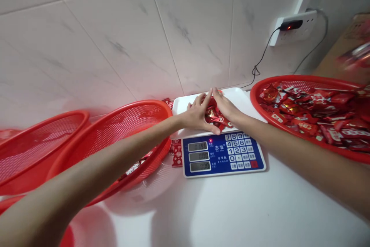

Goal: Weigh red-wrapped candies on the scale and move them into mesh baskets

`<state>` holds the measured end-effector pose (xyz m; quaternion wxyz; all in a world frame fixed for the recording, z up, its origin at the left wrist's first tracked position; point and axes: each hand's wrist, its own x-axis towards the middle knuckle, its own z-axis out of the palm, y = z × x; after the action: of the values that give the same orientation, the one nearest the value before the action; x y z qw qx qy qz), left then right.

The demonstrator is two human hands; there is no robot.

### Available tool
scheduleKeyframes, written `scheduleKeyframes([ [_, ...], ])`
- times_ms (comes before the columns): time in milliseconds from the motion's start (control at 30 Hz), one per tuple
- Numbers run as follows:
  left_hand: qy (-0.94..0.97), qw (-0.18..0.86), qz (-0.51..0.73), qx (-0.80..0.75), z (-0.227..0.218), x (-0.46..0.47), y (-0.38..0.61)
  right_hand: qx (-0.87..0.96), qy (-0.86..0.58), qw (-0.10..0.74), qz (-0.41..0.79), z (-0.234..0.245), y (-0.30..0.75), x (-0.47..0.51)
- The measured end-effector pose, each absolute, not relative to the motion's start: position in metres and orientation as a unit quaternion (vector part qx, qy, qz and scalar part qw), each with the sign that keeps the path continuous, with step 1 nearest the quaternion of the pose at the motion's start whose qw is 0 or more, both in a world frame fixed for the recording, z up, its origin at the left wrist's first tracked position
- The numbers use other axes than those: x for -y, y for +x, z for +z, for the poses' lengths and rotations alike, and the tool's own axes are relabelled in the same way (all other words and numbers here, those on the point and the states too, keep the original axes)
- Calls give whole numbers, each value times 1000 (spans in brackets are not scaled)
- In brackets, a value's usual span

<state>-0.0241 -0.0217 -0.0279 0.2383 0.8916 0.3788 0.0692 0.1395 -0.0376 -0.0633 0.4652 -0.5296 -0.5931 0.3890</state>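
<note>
Left hand, fingers apart, and right hand, fingers together, press on red wrapped candies on the scale tray; grip unclear. Candy-filled basket at 3 o'clock, more baskets at 9 o'clock.

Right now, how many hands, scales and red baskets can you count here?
Hands: 2 (left hand, right hand)
Digital scale: 1
Red mesh baskets: 3, possibly more at the lower left edge
Total: 6
</note>
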Motion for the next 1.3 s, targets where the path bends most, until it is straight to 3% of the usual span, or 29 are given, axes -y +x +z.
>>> scheduleKeyframes([
  [200,881,128,122,-439,-42,28,-6,600,-498,454,431,-64,132,38],
  [367,888,113,172,-410,-42,26,-5,600,-586,458,295,-64,127,34],
  [467,877,112,188,-427,-40,28,-2,573,-614,469,272,-65,124,26],
  [733,843,146,243,-457,-31,26,2,538,-613,488,309,-72,120,21],
  [933,799,254,308,-450,-17,9,-6,553,-580,501,327,-55,125,41],
  [1100,741,343,333,-472,10,10,-20,671,-485,388,405,-45,158,76],
  [1300,716,399,361,-445,59,39,-46,796,-481,257,263,-40,149,64],
])
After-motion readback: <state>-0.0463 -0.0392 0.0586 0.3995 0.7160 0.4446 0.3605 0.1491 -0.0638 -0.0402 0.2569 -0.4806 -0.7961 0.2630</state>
